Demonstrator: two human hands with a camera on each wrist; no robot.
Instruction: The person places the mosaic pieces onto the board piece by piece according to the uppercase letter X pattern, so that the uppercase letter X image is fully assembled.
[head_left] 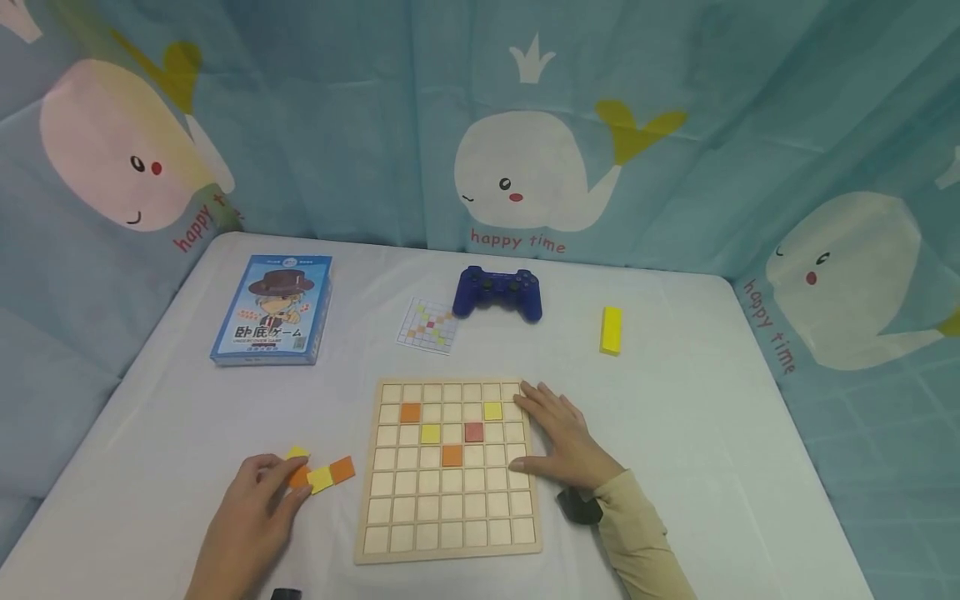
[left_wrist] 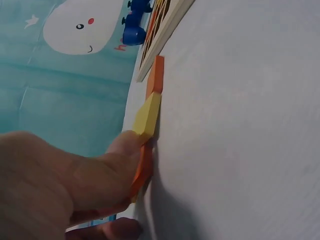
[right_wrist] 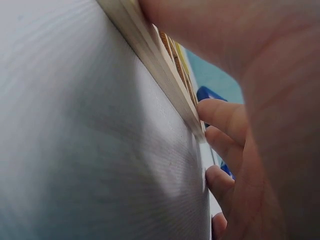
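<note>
Whale curtain hangs behind your white table; left of the board, your left hand pinches an orange tile, fingers curled. Your right hand rests spread at the board's right edge. That tile looks light, stiff, maybe slick: grip opposite edges.
</note>
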